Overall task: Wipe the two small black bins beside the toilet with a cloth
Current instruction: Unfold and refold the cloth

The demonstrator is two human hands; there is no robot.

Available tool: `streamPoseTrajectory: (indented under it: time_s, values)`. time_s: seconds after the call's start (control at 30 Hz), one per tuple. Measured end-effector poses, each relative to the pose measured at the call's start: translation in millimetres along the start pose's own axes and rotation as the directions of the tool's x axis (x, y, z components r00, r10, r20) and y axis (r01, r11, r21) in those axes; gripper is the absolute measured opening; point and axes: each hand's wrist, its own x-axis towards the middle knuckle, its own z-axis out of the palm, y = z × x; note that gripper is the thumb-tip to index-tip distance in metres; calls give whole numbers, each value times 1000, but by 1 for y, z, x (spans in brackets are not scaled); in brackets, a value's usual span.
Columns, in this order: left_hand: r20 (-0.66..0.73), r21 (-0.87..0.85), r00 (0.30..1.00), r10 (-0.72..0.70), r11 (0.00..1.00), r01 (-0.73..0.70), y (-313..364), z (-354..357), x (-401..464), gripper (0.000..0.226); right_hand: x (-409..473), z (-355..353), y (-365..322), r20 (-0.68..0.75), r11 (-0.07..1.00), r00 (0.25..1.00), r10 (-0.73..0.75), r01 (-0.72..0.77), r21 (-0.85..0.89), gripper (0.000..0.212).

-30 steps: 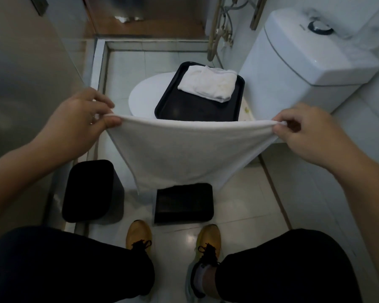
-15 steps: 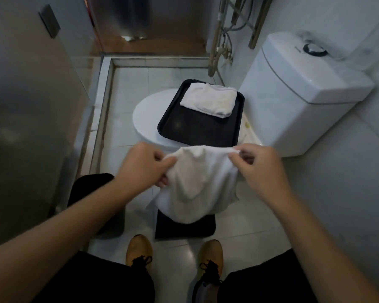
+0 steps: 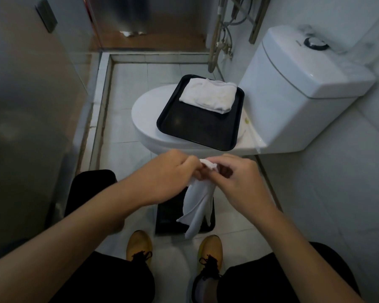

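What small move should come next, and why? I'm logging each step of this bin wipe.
Probably bunch the cloth into one hand and lower it to the nearer bin. The left hand and right hand pinch its top together, it hangs loose over that bin, and no wiping has begun.

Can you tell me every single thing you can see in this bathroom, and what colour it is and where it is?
small black plastic bins: 2, black, on the floor by the toilet; second under the hands
white wiping cloth: 1, white, hanging from both hands
white ceramic toilet: 1, white, right side
black rectangular tray: 1, black, on the toilet lid
folded white towel: 1, white, on the tray
yellow shoes: 2, yellow, bottom centre
left hand: 1, pinching the cloth
right hand: 1, pinching the cloth
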Motion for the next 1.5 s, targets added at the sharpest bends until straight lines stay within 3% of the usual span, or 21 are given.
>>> streamPoseTrajectory:
  time_s: [0.03,0.13,0.2,0.27,0.33,0.47,0.5,0.6,0.67,0.73,0.83,1.0,1.03,1.1,1.2,1.37,1.43,1.5]
  values:
    - [-28,86,998,53,995,-51,-6,-4,-2,36,1,-4,1,7,999,1000,-4,4,41,17]
    - [-250,65,965,84,995,-70,-40,-9,0,17,4,-13,0,52,984,998,25,-34,173,16]
    - [-302,126,952,46,992,-8,-66,0,8,57,7,-19,-3,90,960,995,45,-68,273,17]
    - [-142,-2,989,-29,1000,29,-80,10,19,87,9,-24,-5,110,936,993,47,-82,343,20]
    - [54,-212,998,20,977,-8,-83,13,29,78,11,-27,-7,96,914,994,60,-94,394,23]
    - [215,-205,960,181,969,-137,-76,23,34,89,10,-31,-5,-9,879,988,151,-130,459,22]
    - [169,-183,965,200,969,-168,-73,29,33,83,10,-32,-3,-23,868,985,171,-140,477,23]
    - [-177,-221,962,207,944,-244,-71,36,34,28,7,-36,-1,-22,821,972,233,-184,540,25]
    - [-343,-339,930,129,907,-251,-61,26,31,22,5,-38,0,-18,756,952,305,-231,612,27]
    - [-365,-424,923,122,861,-281,-46,17,29,23,5,-38,3,-24,655,920,392,-260,710,31]
    - [-357,-382,913,197,861,-335,-16,11,23,21,8,-39,12,15,476,888,460,-261,840,27]
    - [-356,-361,896,265,845,-394,16,0,19,18,1,-36,33,327,199,933,148,-352,914,83]
    - [-355,-385,901,251,839,-385,18,-2,19,15,-3,-30,37,386,209,916,108,-400,892,94]
    - [-366,-452,910,195,818,-357,20,-7,20,13,-11,-14,42,472,354,870,142,-490,796,104]
    - [-360,-604,931,57,746,-279,17,-13,22,17,-17,3,43,472,539,860,193,-495,682,81]
    - [-237,-812,929,-285,582,-29,-21,-25,40,33,-12,6,23,337,510,893,300,-448,734,44]
    - [-88,-897,930,-357,434,81,-42,-28,41,48,-11,8,14,292,479,894,340,-432,764,39]
    - [101,-960,955,-280,224,167,-56,-16,34,64,-10,12,5,249,422,890,381,-407,810,32]
